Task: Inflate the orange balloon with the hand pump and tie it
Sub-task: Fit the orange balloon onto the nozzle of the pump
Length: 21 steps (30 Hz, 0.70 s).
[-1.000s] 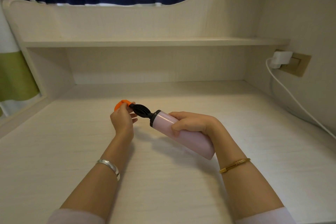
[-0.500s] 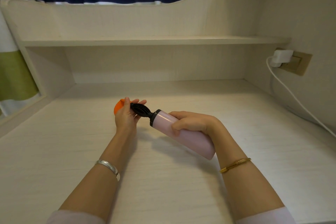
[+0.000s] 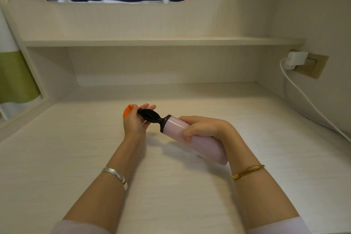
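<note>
The hand pump is a pale pink cylinder with a black ribbed nozzle, held slanted above the desk. My right hand grips the pink barrel near its middle. My left hand is at the nozzle tip, thumb on the orange balloon, with the other fingers stretched out behind the nozzle. Only a small rounded part of the balloon shows past the hand, at the nozzle's tip; its neck is hidden.
The white desk lies under both arms, with a shelf at the back. A white charger is plugged into a wall socket at right, and its cable runs down along the desk's right side.
My left hand's fingers have straightened out behind the nozzle, and the orange balloon's visible part looks rounder and sits a little lower. The pump and right hand have barely moved.
</note>
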Tool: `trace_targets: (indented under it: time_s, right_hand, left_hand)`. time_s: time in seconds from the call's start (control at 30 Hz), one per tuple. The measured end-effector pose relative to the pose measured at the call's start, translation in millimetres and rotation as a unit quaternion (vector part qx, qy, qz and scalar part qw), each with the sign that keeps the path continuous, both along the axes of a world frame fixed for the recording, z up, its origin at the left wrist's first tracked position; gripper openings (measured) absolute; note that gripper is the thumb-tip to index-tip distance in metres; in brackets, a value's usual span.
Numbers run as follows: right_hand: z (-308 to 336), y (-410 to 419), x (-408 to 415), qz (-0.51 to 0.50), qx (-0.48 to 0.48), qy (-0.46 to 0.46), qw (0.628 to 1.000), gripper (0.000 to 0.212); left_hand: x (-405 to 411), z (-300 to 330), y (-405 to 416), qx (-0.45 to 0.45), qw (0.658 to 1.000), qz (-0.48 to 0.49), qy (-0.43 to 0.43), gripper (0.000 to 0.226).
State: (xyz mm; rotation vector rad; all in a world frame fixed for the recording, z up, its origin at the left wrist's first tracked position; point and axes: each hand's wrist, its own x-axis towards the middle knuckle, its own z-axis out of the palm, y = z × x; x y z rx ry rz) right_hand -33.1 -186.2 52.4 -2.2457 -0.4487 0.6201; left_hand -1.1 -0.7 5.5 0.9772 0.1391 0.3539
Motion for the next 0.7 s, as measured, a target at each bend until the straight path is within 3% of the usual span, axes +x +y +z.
trace_targets:
  time_s: [0.1, 0.3, 0.5, 0.7]
  right_hand:
    - [-0.6, -0.1, -0.4, -0.003, -0.008, 0.002, 1.000, 0.057]
    - [1.7, -2.0, 0.0, 0.002, -0.015, -0.005, 1.000, 0.060]
    - [3.6, -1.8, -2.0, 0.003, -0.022, -0.001, 1.000, 0.062]
    - [3.7, -2.6, -3.5, 0.001, -0.026, 0.003, 1.000, 0.063]
  left_hand:
    - [2.2, -3.1, 6.2, -0.055, 0.998, -0.031, 0.023, 0.013]
    - [5.9, -6.6, 12.4, -0.086, 0.996, -0.017, 0.013, 0.047]
    - [6.4, -7.0, 10.9, -0.060, 0.996, 0.051, 0.041, 0.028]
    - [5.9, -6.0, 9.6, -0.048, 0.993, 0.096, 0.046, 0.026]
